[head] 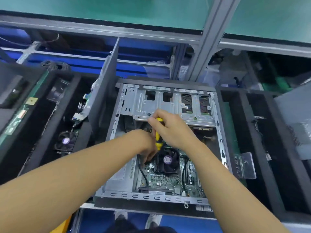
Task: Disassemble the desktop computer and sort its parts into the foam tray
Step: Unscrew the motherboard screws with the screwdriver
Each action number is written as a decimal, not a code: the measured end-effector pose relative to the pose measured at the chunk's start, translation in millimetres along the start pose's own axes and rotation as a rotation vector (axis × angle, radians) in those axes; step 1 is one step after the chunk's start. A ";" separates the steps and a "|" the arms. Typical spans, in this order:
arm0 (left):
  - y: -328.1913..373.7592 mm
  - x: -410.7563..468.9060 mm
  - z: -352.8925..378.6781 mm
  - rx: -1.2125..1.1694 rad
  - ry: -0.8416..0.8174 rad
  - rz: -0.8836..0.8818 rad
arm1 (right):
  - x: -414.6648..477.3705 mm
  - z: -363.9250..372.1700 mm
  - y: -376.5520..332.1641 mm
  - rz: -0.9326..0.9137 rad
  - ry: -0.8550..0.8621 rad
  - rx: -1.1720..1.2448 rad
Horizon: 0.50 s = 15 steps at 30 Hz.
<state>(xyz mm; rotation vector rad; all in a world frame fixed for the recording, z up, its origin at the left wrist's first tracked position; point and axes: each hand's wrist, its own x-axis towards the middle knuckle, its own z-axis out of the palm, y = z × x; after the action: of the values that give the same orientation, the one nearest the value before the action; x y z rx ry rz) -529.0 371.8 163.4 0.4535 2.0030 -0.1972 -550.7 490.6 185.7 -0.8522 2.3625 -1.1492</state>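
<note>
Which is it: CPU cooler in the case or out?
In: the cooler sits on the motherboard inside the case, screwdriver at its corner.

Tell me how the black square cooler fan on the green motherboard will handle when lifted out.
The black square cooler fan looks like a rigid plastic frame, so it should lift as one stiff piece. Flat-sided, it is unlikely to roll. Its exposed blades look fragile; gripping the frame seems safer. Weight unclear: its underside is hidden.
</note>
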 end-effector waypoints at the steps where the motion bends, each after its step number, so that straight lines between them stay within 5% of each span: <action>1: 3.0 3.3 3.0 0.031 -0.026 0.003 | -1.8 2.3 0.7 0.002 -0.035 -0.014; 6: 10.3 12.7 13.0 0.078 -0.048 -0.017 | -14.2 3.1 7.9 0.006 -0.134 -0.064; 9: -4.6 6.0 8.5 -0.140 0.090 -0.098 | -23.6 -2.3 10.2 -0.011 -0.233 -0.049; 12: -17.0 7.1 4.3 -0.452 0.072 0.036 | -37.5 -3.3 11.2 0.012 -0.393 -0.054; 15: -18.6 12.5 4.4 -0.381 0.055 0.078 | -49.1 9.7 6.7 -0.031 -0.529 -0.182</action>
<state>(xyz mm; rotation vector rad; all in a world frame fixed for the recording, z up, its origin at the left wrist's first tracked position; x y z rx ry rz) -537.8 356.2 149.3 0.2937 2.0126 0.2457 -511.0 520.8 178.0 -1.0983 2.0294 -0.6188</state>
